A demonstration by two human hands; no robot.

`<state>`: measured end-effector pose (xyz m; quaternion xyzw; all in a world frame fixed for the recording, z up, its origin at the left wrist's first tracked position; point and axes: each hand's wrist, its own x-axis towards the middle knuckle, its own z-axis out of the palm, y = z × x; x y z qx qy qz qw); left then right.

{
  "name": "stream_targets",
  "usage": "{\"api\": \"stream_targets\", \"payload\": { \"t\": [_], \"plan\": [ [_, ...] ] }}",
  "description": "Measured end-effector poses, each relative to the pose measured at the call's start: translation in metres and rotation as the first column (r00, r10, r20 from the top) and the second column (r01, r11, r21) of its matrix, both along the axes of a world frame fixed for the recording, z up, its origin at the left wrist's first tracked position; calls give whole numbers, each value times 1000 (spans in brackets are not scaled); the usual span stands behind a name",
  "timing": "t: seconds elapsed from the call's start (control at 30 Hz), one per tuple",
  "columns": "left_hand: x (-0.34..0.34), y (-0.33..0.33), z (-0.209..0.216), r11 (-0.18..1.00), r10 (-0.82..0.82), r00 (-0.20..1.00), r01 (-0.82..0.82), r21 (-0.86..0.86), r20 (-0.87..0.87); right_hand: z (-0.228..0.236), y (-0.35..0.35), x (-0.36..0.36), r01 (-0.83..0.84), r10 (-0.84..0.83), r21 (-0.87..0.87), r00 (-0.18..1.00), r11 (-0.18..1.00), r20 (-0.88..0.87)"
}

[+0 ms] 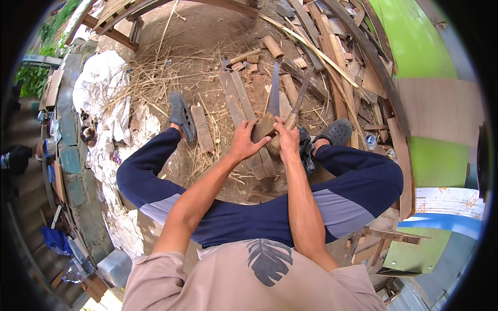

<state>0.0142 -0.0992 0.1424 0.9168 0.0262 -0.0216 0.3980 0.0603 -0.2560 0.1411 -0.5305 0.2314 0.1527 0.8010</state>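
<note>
Brown earth floor: long brown timbers obstruct 1 o'clock. Left hand pinches brown wooden block; right hand: grip cannot be determined.

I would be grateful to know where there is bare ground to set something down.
The barest patch seems to be the dirt between the wooden bench and the hammer, with loose straw on its left. It is crowded around the left hand and right hand, near the saw and boards, and rightward along the timber heap.
</note>
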Motion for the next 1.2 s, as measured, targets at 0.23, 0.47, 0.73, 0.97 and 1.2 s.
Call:
{"api": "stream_targets", "payload": {
  "t": [0.23, 0.47, 0.73, 0.97, 1.2],
  "plan": [
    [0, 28, -15, 969, 50, 930, -133, -207, -364, 4, 1, -4, -125, 122, 52, 990, 991, 69],
    [5, 26, -14, 961, 203, 895, -260, -96, -397, 22, 2, -3, -200, 312, -538, 942, 819, 124],
    [39, 56, -57, 905, 377, 885, -415, -95, -274, 25, 3, -23, -383, 460, -642, 887, 665, -53],
    [22, 72, -135, 872, 477, 861, -440, 214, -175, 23, 15, -31, -483, 406, -245, 862, 841, -304],
    [18, 100, -135, 932, 358, 841, -348, 101, -405, 45, 24, 3, -269, 265, 34, 905, 963, -332]
  ]
}}
